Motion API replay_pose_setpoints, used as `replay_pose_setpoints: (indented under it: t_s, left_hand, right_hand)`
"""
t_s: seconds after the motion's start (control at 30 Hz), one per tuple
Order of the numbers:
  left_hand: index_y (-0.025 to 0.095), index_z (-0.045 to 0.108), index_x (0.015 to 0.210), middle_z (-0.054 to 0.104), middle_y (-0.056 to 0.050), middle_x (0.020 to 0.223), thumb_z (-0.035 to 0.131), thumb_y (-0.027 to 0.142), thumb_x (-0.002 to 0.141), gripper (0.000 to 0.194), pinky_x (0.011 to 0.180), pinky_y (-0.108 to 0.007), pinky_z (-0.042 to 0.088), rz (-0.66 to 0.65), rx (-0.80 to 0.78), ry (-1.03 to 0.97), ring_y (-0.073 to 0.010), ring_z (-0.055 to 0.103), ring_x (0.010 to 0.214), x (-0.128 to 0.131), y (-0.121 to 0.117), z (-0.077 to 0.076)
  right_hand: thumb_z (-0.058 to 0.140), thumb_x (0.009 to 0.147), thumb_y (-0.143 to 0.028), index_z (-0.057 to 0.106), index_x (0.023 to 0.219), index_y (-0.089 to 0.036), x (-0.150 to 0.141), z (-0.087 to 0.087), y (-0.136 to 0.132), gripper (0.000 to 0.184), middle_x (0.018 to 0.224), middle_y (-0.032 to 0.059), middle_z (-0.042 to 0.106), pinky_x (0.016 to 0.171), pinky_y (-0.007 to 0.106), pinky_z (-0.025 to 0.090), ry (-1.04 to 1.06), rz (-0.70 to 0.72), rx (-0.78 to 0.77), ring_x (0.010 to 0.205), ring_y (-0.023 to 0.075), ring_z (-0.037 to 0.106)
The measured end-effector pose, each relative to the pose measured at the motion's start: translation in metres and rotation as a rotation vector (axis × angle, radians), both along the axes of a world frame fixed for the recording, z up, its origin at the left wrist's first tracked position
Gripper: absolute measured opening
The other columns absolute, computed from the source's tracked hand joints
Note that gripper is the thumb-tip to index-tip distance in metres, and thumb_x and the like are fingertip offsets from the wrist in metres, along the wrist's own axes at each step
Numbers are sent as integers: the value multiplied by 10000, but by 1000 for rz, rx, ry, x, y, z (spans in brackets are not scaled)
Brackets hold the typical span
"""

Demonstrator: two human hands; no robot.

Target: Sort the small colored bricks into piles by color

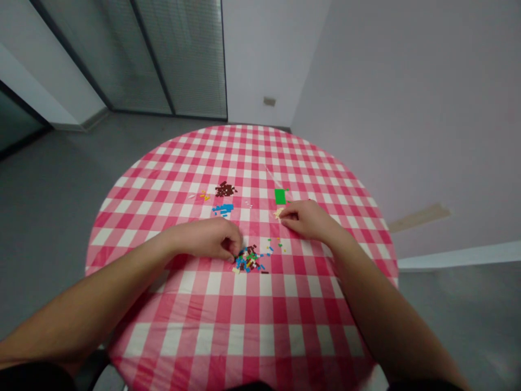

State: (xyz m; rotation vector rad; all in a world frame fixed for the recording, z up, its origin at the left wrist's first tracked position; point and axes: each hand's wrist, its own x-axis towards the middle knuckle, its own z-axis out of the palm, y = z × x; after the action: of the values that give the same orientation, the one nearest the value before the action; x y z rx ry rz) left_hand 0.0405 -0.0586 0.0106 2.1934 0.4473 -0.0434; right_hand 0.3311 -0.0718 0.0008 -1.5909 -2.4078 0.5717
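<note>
At the left edge of a mixed pile of small building bricks (249, 259), my left hand (215, 239) is closed with its fingertips down among the pieces. Whatever it pinches is too small to make out. My right hand (305, 218) is also closed, thumb and forefinger together beside a small heap of cream bricks (278, 213). I cannot tell whether a piece is between those fingers. Just beyond it lies a green plate (280, 196). Blue bricks (223, 209) and dark brown bricks (225, 189) lie in separate groups beyond my left hand.
A red and white checked cloth (228, 326) covers the round table. Several yellow pieces (205, 195) lie left of the brown group. A few loose green and orange bits (280, 245) are scattered right of the mixed pile. A white wall (386, 108) stands close on the right.
</note>
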Motion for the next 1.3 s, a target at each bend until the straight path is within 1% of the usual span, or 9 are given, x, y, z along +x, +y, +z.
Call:
replay_pose_setpoints:
  t_s: [0.13, 0.23, 0.33, 0.43, 0.57, 0.83, 0.97, 1.1, 1.3]
  left_hand:
    - [158, 699, 733, 669, -20, 760, 689, 111, 816, 96, 663, -249, 437, -53, 36, 21, -145, 608, 723, 4, -6, 4]
    - [156, 696, 724, 652, -16, 740, 679, 97, 821, 115, 665, -254, 434, -89, 45, 13, -146, 599, 720, 8, -9, 5]
    - [158, 692, 704, 634, -13, 720, 661, 93, 839, 153, 645, -251, 426, -115, 48, 2, -142, 587, 701, 9, -11, 5]
    - [161, 701, 701, 631, -10, 712, 685, 98, 840, 154, 641, -249, 421, -138, 65, -1, -141, 585, 697, 9, -11, 5]
    - [167, 711, 721, 635, -5, 716, 758, 136, 818, 113, 652, -250, 418, -151, 102, 19, -144, 591, 707, 9, -14, 6]
    - [171, 644, 634, 615, 4, 663, 757, 117, 798, 207, 643, -255, 409, -152, 207, 52, -143, 565, 662, 14, -23, 12]
    - [177, 635, 650, 628, 3, 687, 711, 70, 794, 196, 660, -258, 424, -181, 180, 24, -143, 566, 669, 14, -24, 11]
    - [180, 606, 628, 615, 6, 680, 653, 20, 791, 233, 648, -252, 422, -206, 146, -7, -136, 550, 656, 15, -25, 11]
    - [177, 647, 633, 621, 7, 667, 697, 66, 784, 194, 648, -246, 429, -159, 166, 72, -134, 560, 638, 13, -25, 12]
  right_hand:
    - [608, 858, -152, 771, 807, -204, -8, 1, -1, 179, 869, 62, 781, 705, 299, 451, 19, -21, 1, 787, 203, 687]
    - [616, 856, -145, 782, 840, -197, -11, 0, 0, 175, 913, 79, 789, 709, 305, 463, 5, -63, 7, 828, 217, 707]
    - [618, 853, -143, 787, 857, -191, -11, -1, 1, 176, 899, 88, 787, 686, 312, 457, -19, -101, 21, 812, 224, 706]
    - [618, 856, -149, 783, 861, -183, -12, -1, 1, 168, 879, 85, 784, 669, 315, 447, -15, -103, 32, 783, 219, 696]
    - [615, 855, -150, 766, 815, -182, -14, 1, 1, 160, 829, 73, 772, 647, 310, 428, -6, -85, 42, 739, 204, 679]
    - [617, 851, -150, 762, 804, -178, -15, 2, 0, 154, 844, 72, 768, 667, 308, 431, 16, -85, 81, 755, 199, 673]
    - [615, 853, -156, 763, 812, -182, -15, 3, 0, 156, 864, 75, 772, 676, 306, 435, 8, -92, 86, 772, 204, 677]
    - [614, 858, -164, 769, 840, -175, -15, 4, 0, 156, 876, 74, 775, 677, 301, 436, 7, -89, 90, 775, 202, 679]
    - [613, 860, -165, 769, 835, -180, -15, 4, -1, 159, 878, 74, 776, 682, 299, 447, 17, -89, 88, 782, 203, 683]
